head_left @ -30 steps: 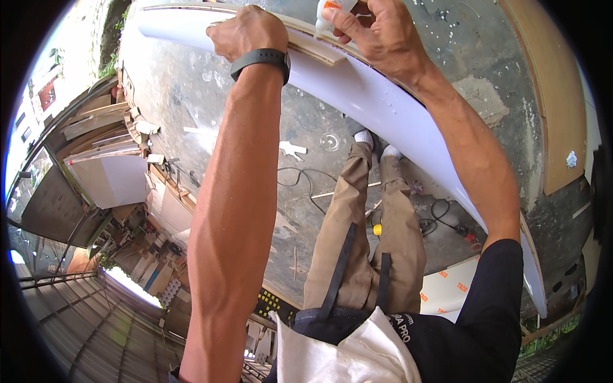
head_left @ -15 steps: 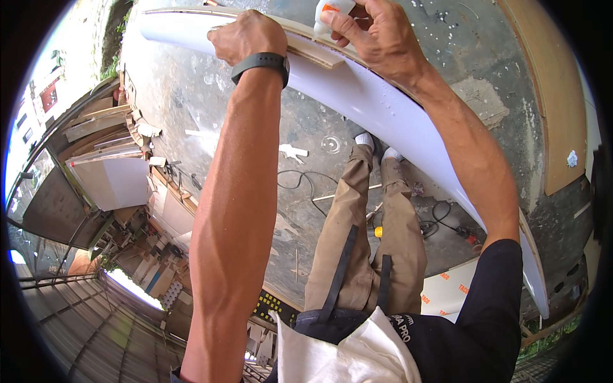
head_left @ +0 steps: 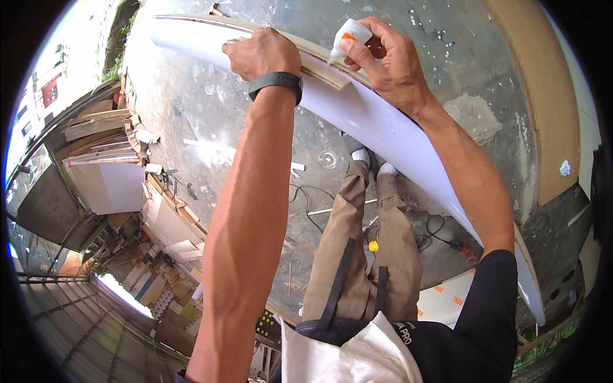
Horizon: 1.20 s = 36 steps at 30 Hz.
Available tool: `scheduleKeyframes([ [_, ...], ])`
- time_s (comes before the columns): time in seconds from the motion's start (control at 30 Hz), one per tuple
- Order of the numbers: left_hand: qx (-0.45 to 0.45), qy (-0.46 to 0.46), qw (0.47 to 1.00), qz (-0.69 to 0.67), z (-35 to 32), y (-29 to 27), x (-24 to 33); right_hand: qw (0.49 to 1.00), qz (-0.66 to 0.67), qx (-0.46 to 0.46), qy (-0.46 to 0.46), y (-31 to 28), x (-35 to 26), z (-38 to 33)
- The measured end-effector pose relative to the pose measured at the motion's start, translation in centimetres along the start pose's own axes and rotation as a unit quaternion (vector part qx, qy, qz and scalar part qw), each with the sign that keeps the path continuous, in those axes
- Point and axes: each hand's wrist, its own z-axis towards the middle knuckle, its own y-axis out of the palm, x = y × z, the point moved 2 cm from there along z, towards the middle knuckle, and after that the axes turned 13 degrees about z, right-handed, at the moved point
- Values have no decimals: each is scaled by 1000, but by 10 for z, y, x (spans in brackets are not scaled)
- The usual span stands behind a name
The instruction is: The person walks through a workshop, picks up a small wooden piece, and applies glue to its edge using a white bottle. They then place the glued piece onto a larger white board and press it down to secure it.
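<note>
A long, curved white panel [head_left: 383, 124] with a pale wooden edge arches across in front of me. Against its edge lies a short wooden strip [head_left: 333, 79], partly covered by my left hand [head_left: 267, 56]. The fingers of that hand are closed around the strip and the panel's edge, though their tips are hidden. My right hand [head_left: 391, 67] pinches a small white squeeze bottle [head_left: 350, 37] with an orange mark, which looks like a glue bottle. It is tilted, its narrow nozzle pointing down at the joint beside the strip.
Below the panel, cables [head_left: 310, 198] and thin offcuts lie on the stained concrete floor [head_left: 211, 115]. A hammer-like tool [head_left: 217, 9] lies beyond the panel. Stacked boards [head_left: 105, 185] stand at left, and a large brown board [head_left: 552, 108] lies along the right.
Both hands and the bottle appear slightly lower and further right or nearer in the picture, partly because the view has shifted. The nozzle stays close to the strip, and both hands keep their hold.
</note>
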Motion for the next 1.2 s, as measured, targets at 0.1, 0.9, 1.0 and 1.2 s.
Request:
scheduleKeyframes([
  [0.1,-1,5,1000,-5,-1,-2,0,1000,-8,6,-22,1,0,2],
  [0.9,0,-7,1000,5,-3,-2,2,998,5,31,-62,3,3,3],
  [1.0,1,-3,1000,-8,-1,-1,0,998,-11,23,-55,4,1,3],
  [1.2,0,1,1000,-4,-2,-1,1,999,-35,6,-41,2,4,3],
])
